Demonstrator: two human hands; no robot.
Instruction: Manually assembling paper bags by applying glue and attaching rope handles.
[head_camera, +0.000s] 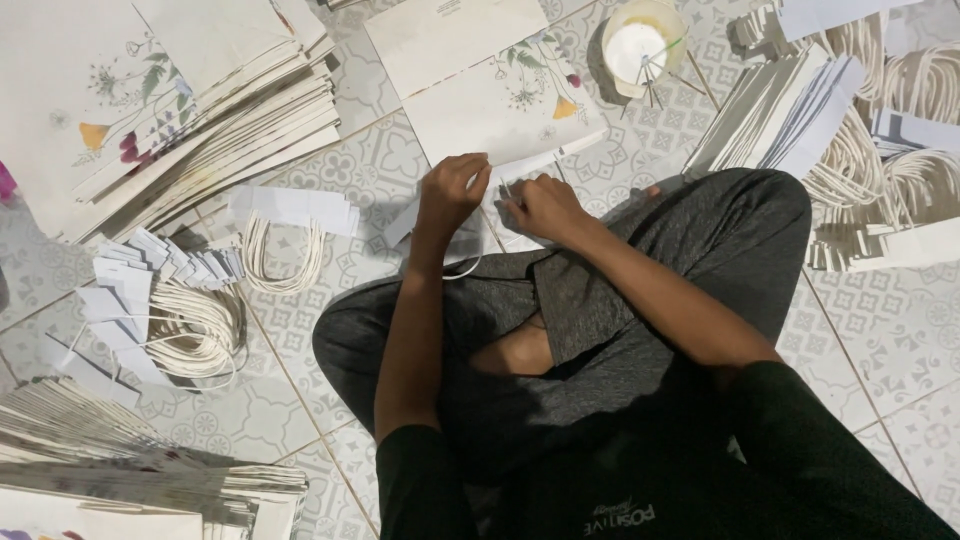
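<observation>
The person sits cross-legged on the tiled floor (900, 330), both hands meeting at the near edge of a flat paper bag (480, 80) printed with flowers. The bag lies straight ahead of the knees, its long axis running away from the person and tilted a little to the right, its near edge turned toward the fingers.

The left hand (452, 192) is curled, fingers bent down over the bag's near edge and pressing or pinching it; it seems to grip the paper, though the fold itself is hidden under the knuckles. The right hand (540, 205) sits just beside it, touching or nearly so, fingers closed round something thin at the same edge, probably a white strip (545, 160) that runs off to the right along the bag. Whether it truly holds the strip cannot be told from here. A loop of white cord (462, 268) shows below the left wrist. Both hands are equally near the bag; the left lies slightly farther forward.

To the left lies a stack of bags (200, 110), and nearer, cord handles (285, 250) with white tabs. A small cup (640, 45) of white paste with sticks stands beyond the bag to the right. More handles (880, 170) are piled at the far right.
</observation>
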